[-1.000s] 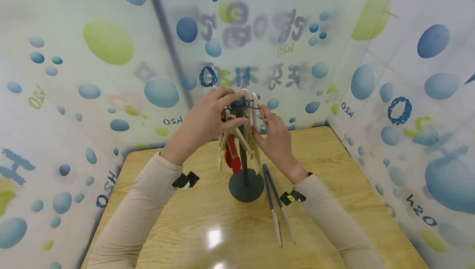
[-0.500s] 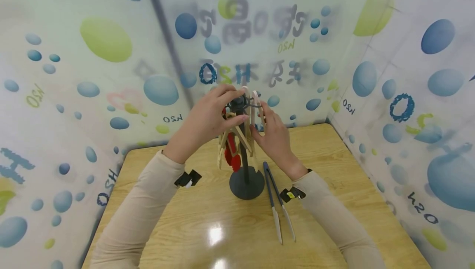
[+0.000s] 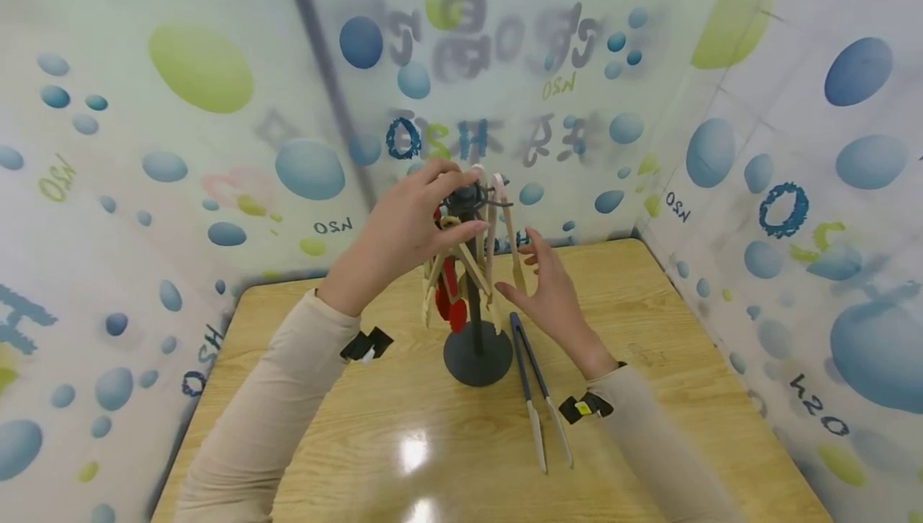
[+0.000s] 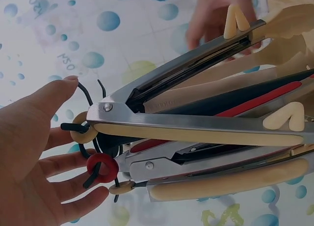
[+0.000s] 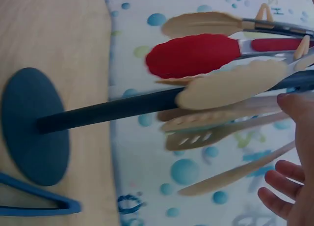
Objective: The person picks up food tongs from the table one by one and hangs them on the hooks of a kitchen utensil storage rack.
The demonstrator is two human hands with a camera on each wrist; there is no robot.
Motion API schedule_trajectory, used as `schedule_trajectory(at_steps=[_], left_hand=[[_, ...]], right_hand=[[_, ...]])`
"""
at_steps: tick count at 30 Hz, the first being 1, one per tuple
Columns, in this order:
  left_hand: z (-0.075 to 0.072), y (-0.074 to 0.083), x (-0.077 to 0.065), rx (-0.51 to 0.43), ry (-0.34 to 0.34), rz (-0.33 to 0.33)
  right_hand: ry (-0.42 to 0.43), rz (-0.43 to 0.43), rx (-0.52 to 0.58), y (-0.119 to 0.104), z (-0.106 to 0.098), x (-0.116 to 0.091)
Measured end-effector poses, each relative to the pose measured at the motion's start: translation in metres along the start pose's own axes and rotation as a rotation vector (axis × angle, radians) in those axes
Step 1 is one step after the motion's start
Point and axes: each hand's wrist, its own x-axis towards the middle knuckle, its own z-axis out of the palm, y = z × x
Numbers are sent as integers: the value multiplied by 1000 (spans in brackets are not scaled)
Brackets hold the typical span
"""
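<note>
My left hand (image 3: 411,223) holds the top of a dark rack (image 3: 476,359), thumb and fingers spread about its hooks. In the left wrist view, fingertips lie right at the tan ring (image 4: 83,129) and red ring (image 4: 103,168) of hanging tongs. Cream-handled tongs (image 4: 196,127) and red tongs (image 5: 194,56) hang around the post with several others. Pale pink tongs (image 3: 493,223) hang on the right side, legs apart. Beside them my right hand (image 3: 554,295) is held with fingers apart and nothing between them; its thumb overlaps the hanging tools in the right wrist view.
Blue-handled tongs (image 3: 534,387) with pale tips lie spread on the wooden table (image 3: 346,427), right of the rack's base. Patterned walls (image 3: 303,170) stand close behind the table and at both sides.
My right hand has let go of the pale pink tongs and drawn back to the right and down, its fingers spreading. The left hand stays at the rack's top.
</note>
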Motion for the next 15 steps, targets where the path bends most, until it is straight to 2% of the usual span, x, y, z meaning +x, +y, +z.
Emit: schedule_trajectory(at_steps=[8, 15], left_hand=[[0, -1, 1, 3, -7, 2], [0, -2, 1, 38, -10, 5]], right_hand=[[-76, 221, 51, 33, 19, -42], [-148, 338, 15, 46, 32, -63]])
